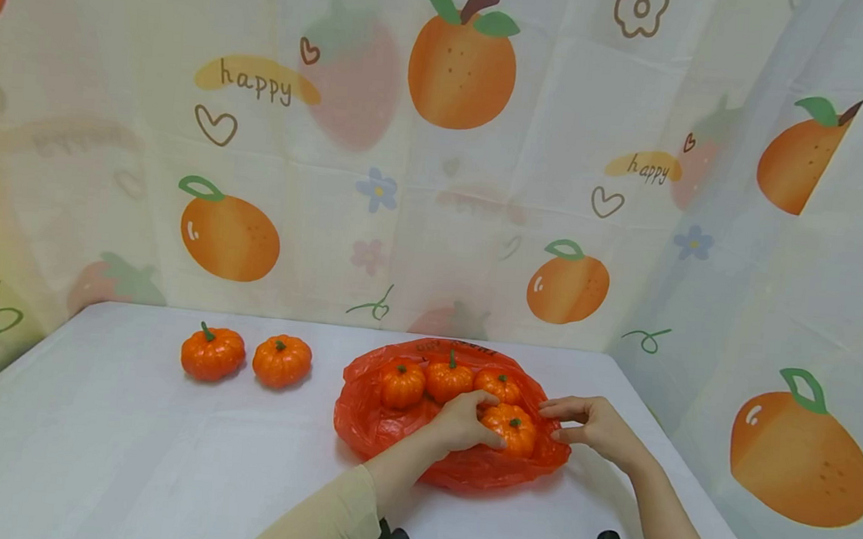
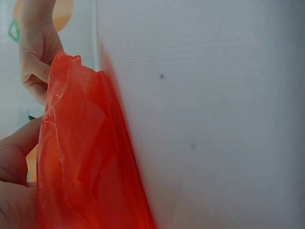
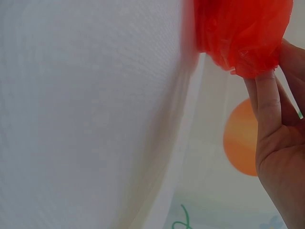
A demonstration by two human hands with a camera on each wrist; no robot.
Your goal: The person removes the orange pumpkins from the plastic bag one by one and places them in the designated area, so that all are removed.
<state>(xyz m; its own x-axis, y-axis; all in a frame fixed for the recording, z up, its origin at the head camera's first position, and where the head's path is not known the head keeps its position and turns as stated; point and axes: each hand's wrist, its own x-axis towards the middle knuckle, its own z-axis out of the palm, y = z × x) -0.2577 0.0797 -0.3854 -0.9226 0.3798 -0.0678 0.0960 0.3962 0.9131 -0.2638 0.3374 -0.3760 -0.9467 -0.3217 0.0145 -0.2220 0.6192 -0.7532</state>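
A red plastic bag [image 1: 390, 429] lies spread on the table, its rim folded open around several small orange pumpkins. Reaching over its near side, my left hand [image 1: 460, 422] grips the front right pumpkin [image 1: 514, 430] between thumb and fingers. My right hand [image 1: 597, 427] is at the right rim, its fingers and thumb holding the bag's edge. In the right wrist view, the fingertips of the right hand [image 3: 281, 143] go behind the red plastic. Most of the left hand's grip is hidden by the bag wall in the left wrist view.
Two more orange pumpkins, one [image 1: 213, 354] beside the other [image 1: 282, 362], stand on the table left of the bag. The white table [image 1: 126, 448] ends at a printed curtain [image 1: 468, 180] behind and on the right. Each wrist wears a black camera.
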